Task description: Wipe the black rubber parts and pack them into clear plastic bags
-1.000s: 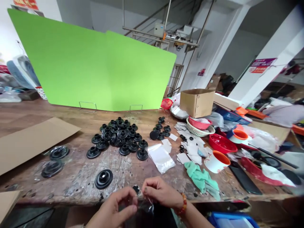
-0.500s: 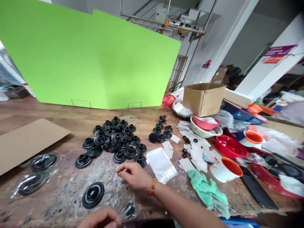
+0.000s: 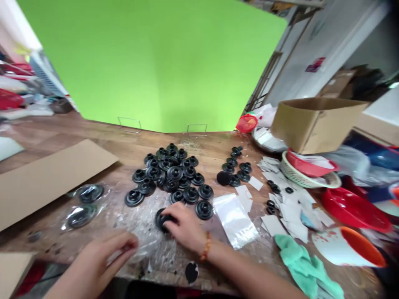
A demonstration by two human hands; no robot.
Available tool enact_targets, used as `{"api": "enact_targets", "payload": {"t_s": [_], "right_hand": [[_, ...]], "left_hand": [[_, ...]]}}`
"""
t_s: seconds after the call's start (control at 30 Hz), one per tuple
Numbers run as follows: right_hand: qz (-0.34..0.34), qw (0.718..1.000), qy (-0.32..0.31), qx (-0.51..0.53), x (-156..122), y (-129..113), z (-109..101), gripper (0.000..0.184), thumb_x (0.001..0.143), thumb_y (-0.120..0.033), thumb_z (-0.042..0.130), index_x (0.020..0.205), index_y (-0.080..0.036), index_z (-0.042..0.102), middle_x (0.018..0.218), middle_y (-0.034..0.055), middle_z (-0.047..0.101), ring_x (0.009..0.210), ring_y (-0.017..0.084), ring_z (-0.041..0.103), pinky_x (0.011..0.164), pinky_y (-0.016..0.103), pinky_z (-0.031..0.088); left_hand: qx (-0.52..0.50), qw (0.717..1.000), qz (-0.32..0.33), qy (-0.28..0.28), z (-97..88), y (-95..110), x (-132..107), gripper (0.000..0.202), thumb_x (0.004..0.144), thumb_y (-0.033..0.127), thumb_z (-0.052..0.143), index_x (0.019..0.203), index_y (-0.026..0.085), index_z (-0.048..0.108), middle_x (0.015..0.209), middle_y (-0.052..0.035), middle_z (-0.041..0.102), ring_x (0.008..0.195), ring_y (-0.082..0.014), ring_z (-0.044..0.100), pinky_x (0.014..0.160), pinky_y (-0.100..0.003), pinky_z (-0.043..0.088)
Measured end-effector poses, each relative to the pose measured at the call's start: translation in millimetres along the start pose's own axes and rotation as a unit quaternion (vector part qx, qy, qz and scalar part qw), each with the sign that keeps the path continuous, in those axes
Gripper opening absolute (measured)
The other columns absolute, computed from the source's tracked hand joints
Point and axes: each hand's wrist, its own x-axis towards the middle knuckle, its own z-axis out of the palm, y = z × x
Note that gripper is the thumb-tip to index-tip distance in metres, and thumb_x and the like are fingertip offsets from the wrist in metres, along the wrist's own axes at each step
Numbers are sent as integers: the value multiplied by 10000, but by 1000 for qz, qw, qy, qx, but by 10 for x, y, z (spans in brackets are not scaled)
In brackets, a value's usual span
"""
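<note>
My right hand (image 3: 185, 226), with an orange beaded bracelet at the wrist, closes its fingers on a black round disc with a raised hub (image 3: 160, 220). The hand covers part of that disc. It is low over clear plastic film (image 3: 149, 245) on the table. To its left, my left hand (image 3: 116, 249) is slightly blurred, thumb and fingertips brought together; anything between them cannot be made out. Just beyond the right hand lies a pile of similar black discs (image 3: 174, 173). Clear plastic bags (image 3: 235, 222) lie to its right.
Two bagged discs (image 3: 82, 216) lie left by a cardboard sheet (image 3: 62, 174). Rightward are more discs (image 3: 245, 167), white paper pieces (image 3: 291, 211), a green cloth (image 3: 307, 265), a red basin (image 3: 355, 207) and a cardboard box (image 3: 314, 124). A green panel (image 3: 162, 66) stands behind.
The view has swung right-to-left, showing more of the left side. My right hand has gone from empty to gripping a disc. My left hand has risen into view; the lone front disc's spot is bare.
</note>
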Motion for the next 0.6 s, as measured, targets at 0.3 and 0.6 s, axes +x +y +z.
{"api": "enact_targets", "payload": {"t_s": [0.3, 0.6], "right_hand": [[84, 988, 111, 62, -163, -297, -318, 170, 773, -281, 660, 921, -197, 663, 765, -11, 553, 601, 99, 451, 568, 224, 387], [94, 990, 109, -10, -311, -132, -330, 129, 780, -289, 669, 856, -189, 635, 794, -3, 569, 669, 122, 494, 621, 232, 402]], "left_hand": [[31, 996, 63, 55, 597, 371, 319, 151, 891, 214, 490, 898, 234, 640, 857, -34, 624, 819, -192, 582, 723, -289, 450], [-138, 979, 30, 144, 844, 400, 353, 136, 875, 253, 516, 840, 221, 643, 1169, -94, 511, 1147, -246, 479, 968, -380, 384]]}}
